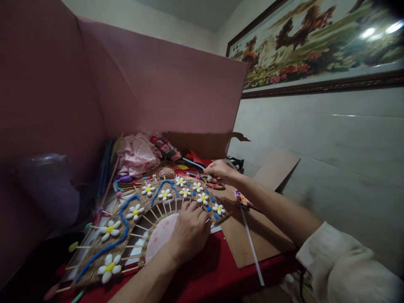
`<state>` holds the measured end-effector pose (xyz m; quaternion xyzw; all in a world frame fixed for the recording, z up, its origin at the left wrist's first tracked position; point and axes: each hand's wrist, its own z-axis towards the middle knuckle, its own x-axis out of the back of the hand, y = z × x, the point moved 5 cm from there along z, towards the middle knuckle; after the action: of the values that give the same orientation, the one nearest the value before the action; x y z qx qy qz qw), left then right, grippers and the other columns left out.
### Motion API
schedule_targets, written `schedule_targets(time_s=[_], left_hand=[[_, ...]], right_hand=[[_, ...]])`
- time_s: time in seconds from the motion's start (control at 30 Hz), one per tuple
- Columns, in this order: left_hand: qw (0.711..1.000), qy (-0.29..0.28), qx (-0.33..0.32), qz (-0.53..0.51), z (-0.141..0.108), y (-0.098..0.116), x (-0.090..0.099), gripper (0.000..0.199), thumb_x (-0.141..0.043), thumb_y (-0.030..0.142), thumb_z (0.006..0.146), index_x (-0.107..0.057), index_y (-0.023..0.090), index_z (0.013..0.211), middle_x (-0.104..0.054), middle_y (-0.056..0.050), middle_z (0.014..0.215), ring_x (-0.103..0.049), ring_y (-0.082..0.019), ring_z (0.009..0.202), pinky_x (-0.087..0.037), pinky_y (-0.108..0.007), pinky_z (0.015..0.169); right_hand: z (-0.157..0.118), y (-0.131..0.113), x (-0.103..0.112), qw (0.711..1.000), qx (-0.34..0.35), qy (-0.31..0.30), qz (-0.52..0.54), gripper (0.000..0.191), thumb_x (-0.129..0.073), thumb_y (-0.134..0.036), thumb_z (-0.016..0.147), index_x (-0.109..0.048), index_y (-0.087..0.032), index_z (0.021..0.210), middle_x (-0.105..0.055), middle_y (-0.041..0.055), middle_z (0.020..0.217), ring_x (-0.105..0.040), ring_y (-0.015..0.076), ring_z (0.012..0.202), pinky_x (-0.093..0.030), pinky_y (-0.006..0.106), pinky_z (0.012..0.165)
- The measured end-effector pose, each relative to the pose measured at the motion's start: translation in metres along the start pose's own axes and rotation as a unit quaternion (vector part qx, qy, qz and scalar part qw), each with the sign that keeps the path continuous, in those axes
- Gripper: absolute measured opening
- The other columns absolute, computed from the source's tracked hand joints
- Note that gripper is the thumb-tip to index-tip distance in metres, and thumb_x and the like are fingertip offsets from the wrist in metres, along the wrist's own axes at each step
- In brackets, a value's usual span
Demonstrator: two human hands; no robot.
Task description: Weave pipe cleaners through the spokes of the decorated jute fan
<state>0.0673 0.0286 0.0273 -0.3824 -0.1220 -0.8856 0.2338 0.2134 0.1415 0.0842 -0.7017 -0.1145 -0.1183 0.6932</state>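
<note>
The right hand (221, 171) is above the far right part of a fan-shaped craft (172, 185). Its thumb and fingers are closed together in a pinch, and they have hold of a light blue strip (193, 163), which sticks out to the left, toward the back of the table. Under this hand lies what looks like a pair of scissors (217, 185), partly covered.

The left hand (193, 229) rests at the inner side of the craft, near its right end, with the fingers bent down. I cannot tell how far it is open, or whether it grips something there.

The craft lies on a red tablecloth (205, 269), in front of the person. It has a wide band of wound twine, thin wooden sticks like rays, and a pale pink inner piece (161, 235). On the band there are white flowers (109, 268) with yellow centres, a dark blue wavy cord (126, 229) and small blue ovals (216, 216).

To the right, a transparent rod (252, 248) lies across a brown board (261, 240). Behind the craft are a ball of twine (166, 173) and crumpled pink fabric (138, 153).
</note>
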Motion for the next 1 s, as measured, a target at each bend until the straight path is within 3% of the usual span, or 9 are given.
schedule_targets(time_s=[0.13, 0.27, 0.43, 0.6, 0.77, 0.87, 1.0], left_hand=[[1.000, -0.007, -0.003, -0.003, 0.001, 0.000, -0.002, 0.016, -0.048, 0.016, 0.084, -0.055, 0.018, 0.069, -0.060, -0.004, 0.069, -0.049, -0.021, 0.074, -0.036, -0.037, 0.071], [1.000, -0.004, 0.015, -0.015, 0.002, -0.002, 0.001, 0.018, -0.044, 0.007, 0.080, -0.056, 0.017, 0.070, -0.058, -0.005, 0.067, -0.049, -0.021, 0.072, -0.037, -0.036, 0.069], [0.986, 0.046, 0.116, -0.112, 0.002, -0.016, 0.011, 0.017, -0.045, 0.007, 0.079, -0.059, 0.016, 0.078, -0.060, -0.006, 0.074, -0.052, -0.020, 0.076, -0.040, -0.034, 0.070], [0.920, 0.105, 0.253, -0.279, 0.002, -0.039, 0.013, 0.015, -0.049, 0.024, 0.085, -0.061, 0.016, 0.083, -0.062, -0.003, 0.074, -0.054, -0.015, 0.068, -0.043, -0.027, 0.064], [0.831, 0.115, 0.313, -0.444, 0.004, -0.046, 0.005, 0.017, -0.053, 0.029, 0.082, -0.062, 0.014, 0.081, -0.058, 0.001, 0.063, -0.049, -0.010, 0.055, -0.038, -0.021, 0.050], [0.812, 0.074, 0.324, -0.479, 0.006, -0.041, -0.001, 0.019, -0.056, 0.030, 0.080, -0.063, 0.013, 0.076, -0.059, -0.001, 0.063, -0.051, -0.010, 0.057, -0.041, -0.021, 0.053], [0.800, 0.038, 0.335, -0.496, 0.005, -0.036, -0.006, 0.019, -0.060, 0.030, 0.076, -0.064, 0.012, 0.075, -0.064, -0.004, 0.070, -0.055, -0.013, 0.064, -0.044, -0.023, 0.058]], right_hand=[[-0.008, 0.008, -0.005, 0.998, -0.028, -0.049, 0.007, 0.019, -0.069, -0.016, 0.065, -0.056, -0.013, 0.052, -0.051, -0.0019, 0.032, -0.033, 0.0041, 0.023, -0.019, 0.015, 0.023], [-0.016, 0.007, -0.007, 0.995, -0.002, -0.083, 0.062, 0.018, -0.069, -0.026, 0.068, -0.058, -0.013, 0.064, -0.059, 0.0000, 0.046, -0.039, 0.0040, 0.029, -0.024, 0.014, 0.027], [-0.034, 0.002, -0.013, 0.984, 0.041, -0.105, 0.134, 0.029, -0.072, -0.037, 0.066, -0.054, -0.016, 0.072, -0.059, -0.0019, 0.058, -0.049, 0.0049, 0.043, -0.030, 0.013, 0.034], [-0.050, 0.006, -0.028, 0.967, 0.099, -0.132, 0.194, 0.035, -0.076, -0.040, 0.062, -0.051, -0.017, 0.068, -0.050, -0.0086, 0.049, -0.041, 0.0029, 0.037, -0.028, 0.014, 0.034], [-0.054, 0.023, -0.041, 0.951, 0.148, -0.141, 0.233, 0.028, -0.073, -0.038, 0.069, -0.052, -0.018, 0.070, -0.057, -0.0060, 0.054, -0.046, 0.0045, 0.038, -0.030, 0.014, 0.032], [-0.055, 0.034, -0.045, 0.946, 0.167, -0.138, 0.240, 0.027, -0.072, -0.036, 0.070, -0.053, -0.017, 0.069, -0.060, -0.0044, 0.055, -0.049, 0.0055, 0.039, -0.032, 0.014, 0.030], [-0.057, 0.044, -0.048, 0.947, 0.140, -0.141, 0.253, 0.028, -0.071, -0.036, 0.071, -0.052, -0.015, 0.069, -0.061, -0.0030, 0.055, -0.050, 0.0052, 0.038, -0.033, 0.013, 0.030]])
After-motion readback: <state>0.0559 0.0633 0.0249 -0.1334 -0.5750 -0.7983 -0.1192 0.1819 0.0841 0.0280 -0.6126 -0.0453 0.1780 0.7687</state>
